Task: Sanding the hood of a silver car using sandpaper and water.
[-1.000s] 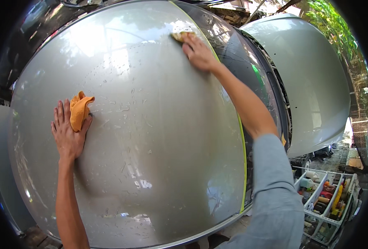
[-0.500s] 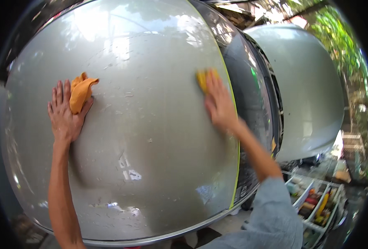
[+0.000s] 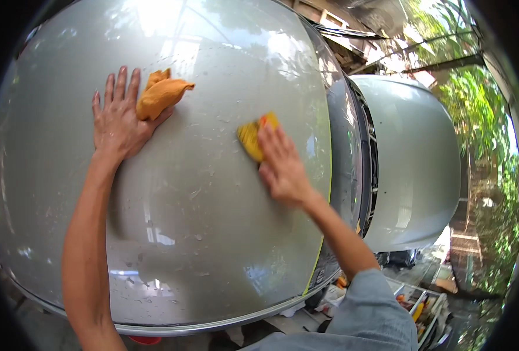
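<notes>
Plainly, a glossy, curved silver-beige car roof (image 3: 207, 251), beaded with water, fills the left and centre of the frame. At upper left, the left hand (image 3: 118, 126) lies flat with fingers spread, clasping a soft, crumpled orange cloth (image 3: 161, 97) in the crook of its thumb. Right of centre, the right hand (image 3: 284, 169) grips a yellow pad (image 3: 248, 140) with dark lines against the paint; blur hides whether it is sponge or folded sheet. Thin yellow-green tape (image 3: 330, 161) borders the dark windshield (image 3: 342, 131); beyond sits a smooth, domed hood (image 3: 414, 158). The right forearm crosses the tape, and the grey sleeve (image 3: 365, 310) partly blocks a white rack (image 3: 416, 305) at lower right. The cloth's long axis rises rightward, its tip pointing right; the pad's visible left edge slants down rightward, its long axis hidden by fingers.
</notes>
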`<state>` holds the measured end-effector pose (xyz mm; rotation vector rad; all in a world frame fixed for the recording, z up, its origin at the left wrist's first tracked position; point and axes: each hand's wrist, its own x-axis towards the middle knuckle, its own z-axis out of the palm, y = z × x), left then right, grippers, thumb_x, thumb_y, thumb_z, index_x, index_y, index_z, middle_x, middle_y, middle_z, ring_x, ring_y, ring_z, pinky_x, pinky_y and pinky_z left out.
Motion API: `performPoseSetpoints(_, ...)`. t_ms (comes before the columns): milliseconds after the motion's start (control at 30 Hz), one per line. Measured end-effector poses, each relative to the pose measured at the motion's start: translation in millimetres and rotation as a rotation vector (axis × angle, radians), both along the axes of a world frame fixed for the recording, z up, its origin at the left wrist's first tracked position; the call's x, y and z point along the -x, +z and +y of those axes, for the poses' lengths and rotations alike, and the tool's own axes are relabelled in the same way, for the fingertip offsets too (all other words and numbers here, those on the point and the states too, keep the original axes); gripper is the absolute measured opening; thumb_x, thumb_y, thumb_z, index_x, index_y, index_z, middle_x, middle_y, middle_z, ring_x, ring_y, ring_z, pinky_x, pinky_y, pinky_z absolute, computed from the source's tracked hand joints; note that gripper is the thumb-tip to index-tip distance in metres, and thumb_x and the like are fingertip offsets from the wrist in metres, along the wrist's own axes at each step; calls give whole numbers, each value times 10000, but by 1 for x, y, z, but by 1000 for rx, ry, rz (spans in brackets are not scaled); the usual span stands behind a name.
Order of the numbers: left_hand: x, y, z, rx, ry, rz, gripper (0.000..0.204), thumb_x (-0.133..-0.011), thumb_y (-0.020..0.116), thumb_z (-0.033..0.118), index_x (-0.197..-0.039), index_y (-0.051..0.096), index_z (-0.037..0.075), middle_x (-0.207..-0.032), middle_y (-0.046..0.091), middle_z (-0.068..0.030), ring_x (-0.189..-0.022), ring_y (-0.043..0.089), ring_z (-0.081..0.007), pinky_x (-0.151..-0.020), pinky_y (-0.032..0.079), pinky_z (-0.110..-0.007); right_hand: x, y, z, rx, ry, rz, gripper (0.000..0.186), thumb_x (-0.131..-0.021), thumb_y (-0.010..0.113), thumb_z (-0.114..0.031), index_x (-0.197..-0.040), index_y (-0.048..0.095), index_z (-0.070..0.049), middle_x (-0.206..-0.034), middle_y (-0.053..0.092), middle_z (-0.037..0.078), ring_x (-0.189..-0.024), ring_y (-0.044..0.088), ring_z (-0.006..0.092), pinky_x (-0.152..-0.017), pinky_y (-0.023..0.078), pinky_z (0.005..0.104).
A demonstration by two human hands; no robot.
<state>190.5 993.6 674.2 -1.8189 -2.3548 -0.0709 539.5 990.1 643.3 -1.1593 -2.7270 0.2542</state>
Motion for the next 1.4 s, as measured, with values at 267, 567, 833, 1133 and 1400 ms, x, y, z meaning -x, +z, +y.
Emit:
performPoseSetpoints(267, 1, -29, 15, -7, -27, -60, 1062, -751, 454, 854, -1540, 253, 172, -1600, 226, -80, -1486, 172, -260, -1195, 130, -510, 16, -37, 117, -89, -199, 82, 582, -1030, 316, -281, -1532, 184, -18, -1603, 162, 175, -1473, 153, 375, -1200, 131, 433)
performPoseSetpoints(567, -19, -25, 17, 10, -38, -61, 1006, -786, 503, 793, -1542, 244, 182, -1603, 213, -94, -1480, 191, -284, -1183, 147, -534, -34, -21, 206, 8, -341, 113, 574, -1038, 288, -348, -1530, 233, -59, -1600, 199, 144, -1474, 180, 332, -1206, 114, 404)
performPoseSetpoints(833, 0, -18, 12, -24, -37, 52, 1035, -773, 473, 825, -1536, 260, 159, -1594, 243, -86, -1478, 199, -274, -1185, 147, -528, -65, -31, 137, -66, -49, 92, 562, -1033, 294, -254, -1554, 164, -89, -1606, 182, 139, -1487, 155, 295, -1209, 76, 410)
performPoseSetpoints(1133, 17, -23, 14, 51, 7, 156, 878, -862, 465, 723, -1547, 239, 222, -1609, 207, -74, -1488, 167, -283, -1180, 131, -540, -89, -41, -50, 50, -287, 193, 595, -986, 438, -262, -1523, 271, -66, -1603, 200, 137, -1467, 185, 367, -1190, 151, 449)
performPoseSetpoints(1400, 23, -55, 43, -61, -71, 103, 923, -824, 458, 773, -1544, 252, 233, -1600, 241, -59, -1477, 204, -292, -1178, 142, -540, -125, -51, 34, -120, -458, 235, 598, -984, 451, -274, -1514, 282, -55, -1599, 187, 169, -1457, 198, 385, -1183, 167, 467)
